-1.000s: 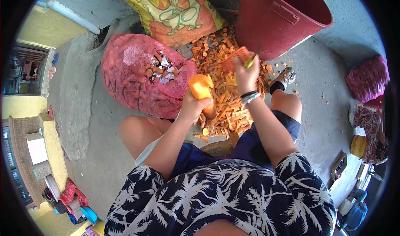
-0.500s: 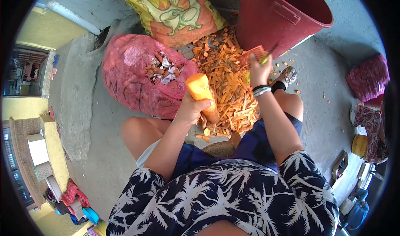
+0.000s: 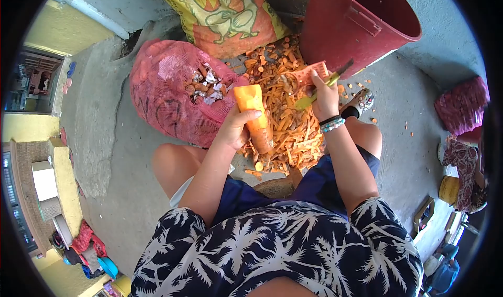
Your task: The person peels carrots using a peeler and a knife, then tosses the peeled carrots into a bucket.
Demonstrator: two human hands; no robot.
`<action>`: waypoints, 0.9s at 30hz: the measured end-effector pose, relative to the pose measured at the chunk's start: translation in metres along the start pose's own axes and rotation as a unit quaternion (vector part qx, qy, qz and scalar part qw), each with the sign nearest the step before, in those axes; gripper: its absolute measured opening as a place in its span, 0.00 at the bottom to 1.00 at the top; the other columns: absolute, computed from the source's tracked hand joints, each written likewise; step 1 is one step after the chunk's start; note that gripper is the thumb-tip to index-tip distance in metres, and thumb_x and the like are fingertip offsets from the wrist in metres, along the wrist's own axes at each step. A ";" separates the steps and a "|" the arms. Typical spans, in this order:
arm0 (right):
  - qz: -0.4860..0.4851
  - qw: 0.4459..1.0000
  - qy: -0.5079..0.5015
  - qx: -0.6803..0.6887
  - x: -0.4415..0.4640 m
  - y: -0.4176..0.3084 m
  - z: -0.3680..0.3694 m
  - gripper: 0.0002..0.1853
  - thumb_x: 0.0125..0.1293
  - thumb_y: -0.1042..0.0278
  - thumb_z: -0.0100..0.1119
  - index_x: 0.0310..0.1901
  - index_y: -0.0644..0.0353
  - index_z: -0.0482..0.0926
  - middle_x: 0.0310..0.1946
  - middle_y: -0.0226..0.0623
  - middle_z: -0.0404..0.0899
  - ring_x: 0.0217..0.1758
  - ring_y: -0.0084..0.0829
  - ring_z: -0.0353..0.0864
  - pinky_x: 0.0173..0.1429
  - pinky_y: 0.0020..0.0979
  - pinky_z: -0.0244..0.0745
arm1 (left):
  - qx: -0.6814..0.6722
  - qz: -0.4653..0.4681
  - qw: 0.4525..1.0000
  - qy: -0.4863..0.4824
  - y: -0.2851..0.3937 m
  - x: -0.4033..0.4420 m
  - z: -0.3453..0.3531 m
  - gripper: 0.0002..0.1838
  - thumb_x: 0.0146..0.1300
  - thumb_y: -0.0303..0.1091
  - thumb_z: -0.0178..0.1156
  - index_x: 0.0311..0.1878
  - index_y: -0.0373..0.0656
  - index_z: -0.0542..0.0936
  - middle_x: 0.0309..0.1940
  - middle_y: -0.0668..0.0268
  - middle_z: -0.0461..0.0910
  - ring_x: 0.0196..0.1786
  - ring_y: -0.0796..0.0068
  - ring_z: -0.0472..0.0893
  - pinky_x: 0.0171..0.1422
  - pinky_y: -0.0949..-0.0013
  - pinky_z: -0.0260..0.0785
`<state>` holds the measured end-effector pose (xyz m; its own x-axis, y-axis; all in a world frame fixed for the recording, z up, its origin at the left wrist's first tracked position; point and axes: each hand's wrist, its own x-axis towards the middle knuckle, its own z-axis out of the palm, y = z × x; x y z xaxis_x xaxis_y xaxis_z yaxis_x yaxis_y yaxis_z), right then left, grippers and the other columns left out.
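A thick carrot (image 3: 250, 99) is in my left hand (image 3: 236, 128), fingers wrapped around its middle. Its upper part is peeled bright orange; the lower end still has brownish skin. My right hand (image 3: 326, 99) is closed on a knife (image 3: 334, 78) with a yellow-green handle and a dark blade pointing up and right. An orange perforated plastic tool (image 3: 313, 72) is also in that hand, its exact kind unclear. Below both hands spreads a heap of carrot peelings (image 3: 296, 134) with cut ends among them.
A pink mesh sack (image 3: 157, 95) with carrots and paper scraps lies at left. Behind stand a yellow-orange printed sack (image 3: 225, 22) and a large red bin (image 3: 335, 27). My shod foot (image 3: 361, 100) is beside the heap. A purple bundle (image 3: 461, 103) sits far right.
The carrot has turned more upright in my left hand. My right hand has lowered slightly and turned, so the knife and the perforated tool show more clearly.
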<state>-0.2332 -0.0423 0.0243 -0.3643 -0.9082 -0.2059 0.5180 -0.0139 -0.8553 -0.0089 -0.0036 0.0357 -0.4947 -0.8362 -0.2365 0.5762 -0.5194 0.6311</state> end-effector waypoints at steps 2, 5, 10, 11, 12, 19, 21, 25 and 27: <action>-0.038 0.994 -0.066 -0.073 -0.010 -0.011 0.018 0.12 0.59 0.75 0.60 0.41 0.60 0.67 0.30 0.30 0.75 0.25 0.17 0.73 0.24 0.18 0.70 | 0.038 -0.076 0.994 0.064 0.004 0.000 0.009 0.23 0.49 0.26 0.62 0.50 0.40 0.69 0.40 0.64 0.73 0.42 0.71 0.75 0.48 0.66 0.70; -0.099 0.963 -0.138 -0.209 -0.026 -0.011 0.038 0.21 0.52 0.77 0.65 0.45 0.62 0.67 0.36 0.33 0.75 0.37 0.25 0.77 0.38 0.23 0.75 | 0.158 -0.114 0.979 0.064 0.000 -0.001 0.010 0.23 0.50 0.26 0.62 0.51 0.40 0.69 0.39 0.64 0.73 0.40 0.72 0.76 0.47 0.65 0.70; -0.169 0.896 -0.076 -0.405 0.005 0.000 0.028 0.23 0.49 0.77 0.67 0.46 0.64 0.67 0.40 0.40 0.78 0.42 0.27 0.78 0.44 0.28 0.76 | 0.182 -0.141 0.970 0.080 -0.010 -0.008 0.016 0.23 0.50 0.25 0.61 0.51 0.39 0.69 0.37 0.65 0.74 0.38 0.72 0.76 0.44 0.67 0.70; -0.166 0.906 -0.033 -0.387 0.025 0.006 0.011 0.22 0.50 0.77 0.67 0.45 0.64 0.68 0.39 0.39 0.79 0.41 0.27 0.79 0.42 0.27 0.76 | 0.201 -0.138 0.968 0.053 -0.010 -0.010 0.017 0.24 0.49 0.25 0.61 0.52 0.39 0.69 0.36 0.65 0.74 0.38 0.72 0.76 0.44 0.68 0.70; -0.163 0.916 0.012 -0.367 0.045 0.012 -0.008 0.20 0.50 0.77 0.66 0.44 0.64 0.68 0.38 0.38 0.79 0.40 0.27 0.79 0.40 0.27 0.76 | 0.221 -0.137 0.965 0.025 -0.008 -0.010 0.016 0.25 0.49 0.26 0.61 0.53 0.39 0.68 0.36 0.64 0.75 0.38 0.72 0.77 0.44 0.68 0.71; -0.077 0.939 -0.174 -0.287 -0.025 -0.013 0.039 0.23 0.53 0.77 0.63 0.50 0.63 0.66 0.42 0.37 0.77 0.44 0.26 0.78 0.44 0.26 0.78 | 0.181 -0.136 0.972 0.055 0.002 0.000 0.015 0.21 0.49 0.25 0.60 0.49 0.37 0.70 0.36 0.64 0.75 0.38 0.72 0.76 0.44 0.67 0.70; -0.145 0.929 -0.207 -0.271 -0.021 -0.003 0.041 0.27 0.52 0.77 0.66 0.53 0.64 0.65 0.43 0.40 0.76 0.47 0.26 0.76 0.48 0.26 0.75 | 0.198 -0.134 0.970 0.044 0.000 0.000 0.017 0.21 0.50 0.25 0.60 0.49 0.37 0.70 0.36 0.64 0.75 0.38 0.72 0.76 0.44 0.67 0.70; -0.195 0.907 -0.024 -0.374 0.037 0.020 0.002 0.24 0.52 0.75 0.66 0.49 0.64 0.65 0.40 0.39 0.77 0.43 0.26 0.77 0.44 0.25 0.74 | 0.198 -0.146 0.968 0.058 -0.005 -0.004 0.010 0.21 0.49 0.26 0.61 0.49 0.38 0.71 0.36 0.64 0.75 0.38 0.72 0.77 0.44 0.68 0.71; -0.145 0.942 0.027 -0.301 0.052 0.009 -0.015 0.21 0.54 0.73 0.65 0.46 0.64 0.65 0.38 0.38 0.77 0.39 0.26 0.78 0.40 0.24 0.74 | 0.207 -0.140 0.968 0.032 -0.002 -0.007 0.007 0.22 0.49 0.27 0.61 0.50 0.38 0.70 0.36 0.64 0.76 0.39 0.72 0.78 0.44 0.68 0.71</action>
<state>-0.2586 -0.0832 -0.0010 -0.4711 -0.8795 0.0680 -0.1355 -0.0040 -0.9908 -0.0106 0.0046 0.0414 -0.5446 -0.6893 -0.4778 0.1084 -0.6228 0.7749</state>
